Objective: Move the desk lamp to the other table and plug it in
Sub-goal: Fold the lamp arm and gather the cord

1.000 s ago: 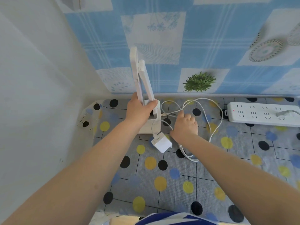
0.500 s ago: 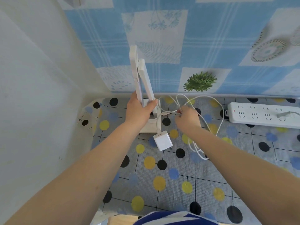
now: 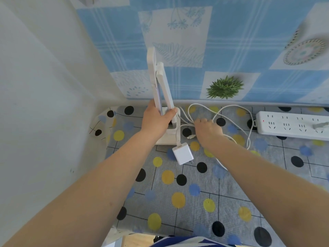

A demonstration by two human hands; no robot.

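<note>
desk lamp | left hand grip clamped on it | right hand grip clamped on cable

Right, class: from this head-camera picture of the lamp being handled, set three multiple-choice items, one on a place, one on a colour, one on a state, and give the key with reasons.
1. Where does the power strip lie?
A. by the left wall
B. at the right of the table
C. on the floor

2. What colour is the adapter?
A. white
B. black
C. yellow

3. What is the left hand doing?
A. lying flat
B. pointing
C. gripping the desk lamp

Key: B, it sits at the table's right edge; A, the cube is white; C, its fingers wrap round the lamp's folded arms.
</note>
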